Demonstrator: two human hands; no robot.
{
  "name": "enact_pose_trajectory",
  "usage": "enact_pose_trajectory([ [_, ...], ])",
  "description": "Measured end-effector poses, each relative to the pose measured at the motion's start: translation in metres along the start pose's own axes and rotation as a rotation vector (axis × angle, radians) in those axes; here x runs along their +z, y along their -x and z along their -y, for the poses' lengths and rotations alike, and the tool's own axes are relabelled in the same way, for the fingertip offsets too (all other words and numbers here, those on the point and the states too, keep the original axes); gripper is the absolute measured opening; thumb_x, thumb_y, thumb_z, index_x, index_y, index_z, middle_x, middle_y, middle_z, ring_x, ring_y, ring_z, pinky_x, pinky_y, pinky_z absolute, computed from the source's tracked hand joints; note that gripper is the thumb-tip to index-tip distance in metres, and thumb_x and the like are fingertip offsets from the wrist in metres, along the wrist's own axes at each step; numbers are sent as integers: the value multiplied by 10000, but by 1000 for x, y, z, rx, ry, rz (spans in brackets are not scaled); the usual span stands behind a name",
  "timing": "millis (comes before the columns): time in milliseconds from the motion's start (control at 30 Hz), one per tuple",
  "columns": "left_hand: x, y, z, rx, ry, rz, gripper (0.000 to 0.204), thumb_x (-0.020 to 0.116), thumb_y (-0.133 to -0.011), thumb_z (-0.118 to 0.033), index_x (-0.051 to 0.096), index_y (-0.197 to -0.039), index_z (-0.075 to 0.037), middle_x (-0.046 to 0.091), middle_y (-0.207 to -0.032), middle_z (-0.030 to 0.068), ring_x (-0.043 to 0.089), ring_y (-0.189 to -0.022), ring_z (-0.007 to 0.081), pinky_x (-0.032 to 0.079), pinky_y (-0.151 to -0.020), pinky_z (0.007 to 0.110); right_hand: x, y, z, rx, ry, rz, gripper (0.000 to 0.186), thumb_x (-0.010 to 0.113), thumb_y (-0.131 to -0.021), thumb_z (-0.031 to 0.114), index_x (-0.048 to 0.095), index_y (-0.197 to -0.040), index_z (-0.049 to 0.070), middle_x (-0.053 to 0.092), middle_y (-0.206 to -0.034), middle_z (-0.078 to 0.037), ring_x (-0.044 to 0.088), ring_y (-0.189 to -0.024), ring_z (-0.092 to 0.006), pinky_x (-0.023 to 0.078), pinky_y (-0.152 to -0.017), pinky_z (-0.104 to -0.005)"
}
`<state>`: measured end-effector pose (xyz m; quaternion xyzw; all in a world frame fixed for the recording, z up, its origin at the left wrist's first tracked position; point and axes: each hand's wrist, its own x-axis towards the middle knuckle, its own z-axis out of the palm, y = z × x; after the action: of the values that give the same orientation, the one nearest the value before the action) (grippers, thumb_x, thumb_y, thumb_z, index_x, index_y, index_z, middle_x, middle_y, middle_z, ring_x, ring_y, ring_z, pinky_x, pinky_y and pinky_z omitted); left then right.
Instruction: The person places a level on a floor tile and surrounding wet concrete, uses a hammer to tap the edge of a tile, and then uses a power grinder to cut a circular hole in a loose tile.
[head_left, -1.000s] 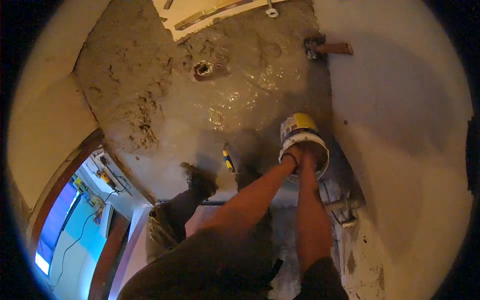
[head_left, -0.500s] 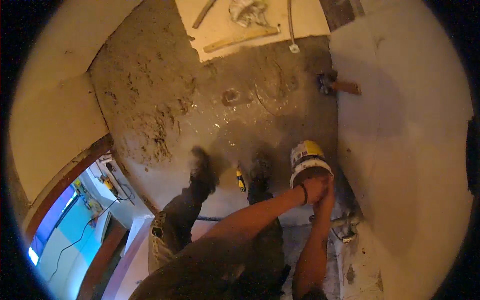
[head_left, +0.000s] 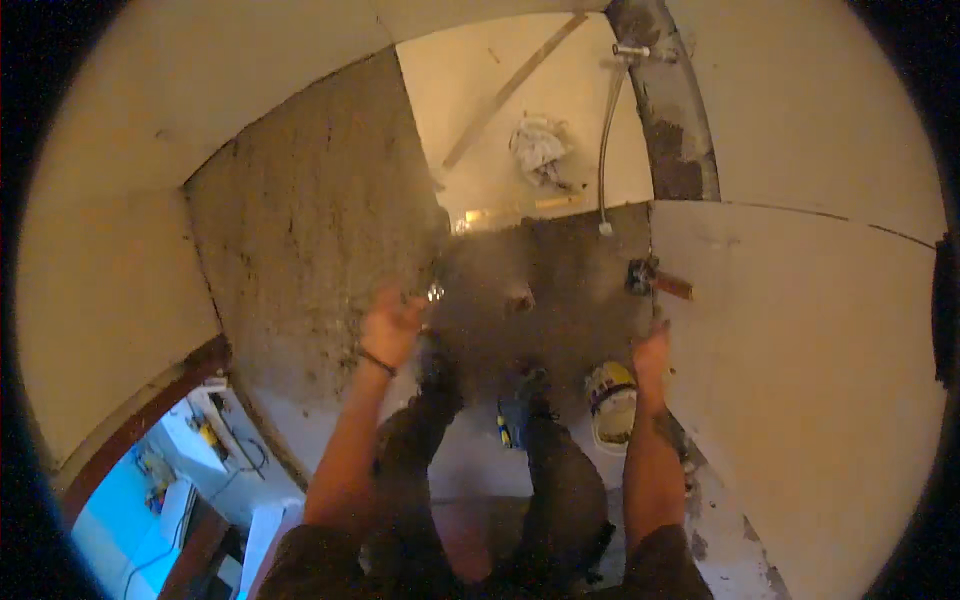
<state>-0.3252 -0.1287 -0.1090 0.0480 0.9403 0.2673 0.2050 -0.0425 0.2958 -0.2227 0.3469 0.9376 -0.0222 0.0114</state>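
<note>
Yellow-and-white bucket [head_left: 609,381], its contents indistinct

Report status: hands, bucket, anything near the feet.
Left hand over mortar-covered floor, right hand near bucket; both blurred, grips unclear. Bucket open, in neither hand. Yellow-and-black hand tool beside right shoe.

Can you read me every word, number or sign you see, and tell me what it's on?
I can't read any words, numbers or signs here.
Bucket: its yellow side is too blurred to make out any print.
Small tool with yellow on it: too small and blurred to tell if it has any writing.
</note>
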Motion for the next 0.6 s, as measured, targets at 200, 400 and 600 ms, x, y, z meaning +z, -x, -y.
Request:
enact_pose_trajectory([
  [200, -62, -90, 141, -147, 126, -373, 489, 649, -825, -361, 545, -1135, 3, 636, -878, 178, 613, -800, 284, 471, -690, 403, 50, -159, 229, -660, -99, 20, 233, 512, -776, 100, 618, -975, 42, 608, -983, -157, 566, -956, -327, 454, -841, -420],
  [400, -73, -125, 192, 94, -89, -192, 652, 645, -838, -261, 352, -1379, -43, 445, -1333, 221, 418, -1246, 300, 329, -1019, 383, 101, -205, 292, -984, 54, -43, 166, 531, -726, 143, 618, -851, 76, 611, -925, -125, 566, -932, -306, 445, -824, -412],
  [600, -101, -132, 212, -62, -183, -51, 668, 618, -859, -276, 308, -1396, -29, 310, -1428, 231, 256, -1355, 294, 237, -1079, 373, 142, -212, 275, -1110, -164, 38, 156, 582, -688, 193, 611, -793, 82, 598, -834, -106, 572, -789, -306, 453, -731, -435],
])
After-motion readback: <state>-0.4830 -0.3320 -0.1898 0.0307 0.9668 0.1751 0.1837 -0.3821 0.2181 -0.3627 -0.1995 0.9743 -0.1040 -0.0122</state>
